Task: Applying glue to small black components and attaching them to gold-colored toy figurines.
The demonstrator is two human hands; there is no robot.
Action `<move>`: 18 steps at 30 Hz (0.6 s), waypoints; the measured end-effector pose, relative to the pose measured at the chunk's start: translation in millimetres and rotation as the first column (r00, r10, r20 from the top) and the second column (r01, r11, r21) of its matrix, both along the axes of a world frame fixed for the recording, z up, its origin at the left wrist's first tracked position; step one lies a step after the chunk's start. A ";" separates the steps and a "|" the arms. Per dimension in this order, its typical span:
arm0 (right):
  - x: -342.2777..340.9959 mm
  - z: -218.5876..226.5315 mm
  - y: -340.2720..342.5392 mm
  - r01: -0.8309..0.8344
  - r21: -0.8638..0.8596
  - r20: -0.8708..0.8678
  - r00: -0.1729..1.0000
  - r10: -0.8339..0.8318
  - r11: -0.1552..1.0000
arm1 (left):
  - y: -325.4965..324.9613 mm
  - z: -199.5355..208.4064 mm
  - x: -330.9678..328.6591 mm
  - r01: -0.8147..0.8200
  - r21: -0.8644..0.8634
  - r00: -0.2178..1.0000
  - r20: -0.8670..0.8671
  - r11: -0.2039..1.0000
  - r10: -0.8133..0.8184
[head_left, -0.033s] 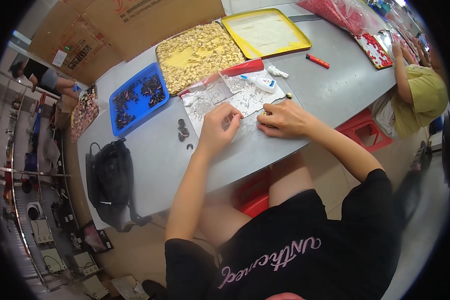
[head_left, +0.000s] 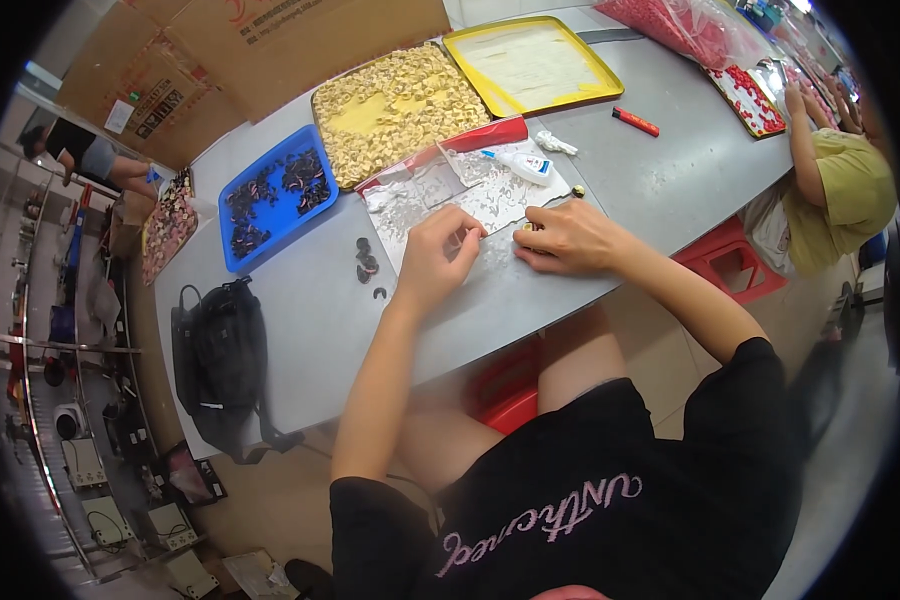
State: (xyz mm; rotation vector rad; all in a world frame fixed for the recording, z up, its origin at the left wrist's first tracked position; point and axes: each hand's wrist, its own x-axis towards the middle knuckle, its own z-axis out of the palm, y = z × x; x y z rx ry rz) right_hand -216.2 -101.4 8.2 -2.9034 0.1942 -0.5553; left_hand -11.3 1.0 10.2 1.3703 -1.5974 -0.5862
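Observation:
My left hand (head_left: 440,252) is closed in a pinch over the near edge of a glue-smeared white sheet (head_left: 395,220); what its fingertips hold, if anything, is hidden. To its right, my right hand (head_left: 570,240) grips a small yellowish piece with a dark edge (head_left: 531,228), mostly covered by the fingers. A white glue bottle with a blue tip (head_left: 526,168) lies on the sheet beyond my hands. Several dark curved pieces (head_left: 367,268) rest on the table left of my left hand. Another small dark-and-yellow piece (head_left: 577,191) sits just beyond my right hand.
A blue tray (head_left: 232,245) holds dark pieces; a yellow tray (head_left: 370,118) beside it is covered with pale pieces. Farther back lies another yellow-rimmed tray (head_left: 612,88). A red marker (head_left: 635,122), crumpled tissue (head_left: 555,143) and black bag (head_left: 220,345) share the table. A co-worker (head_left: 840,180) sits right.

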 end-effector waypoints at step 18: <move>9.5 19.2 -16.0 0.083 0.107 0.082 0.992 -0.092 0.991 | -0.6 2.1 0.3 0.018 0.019 1.000 0.013 1.000 -0.018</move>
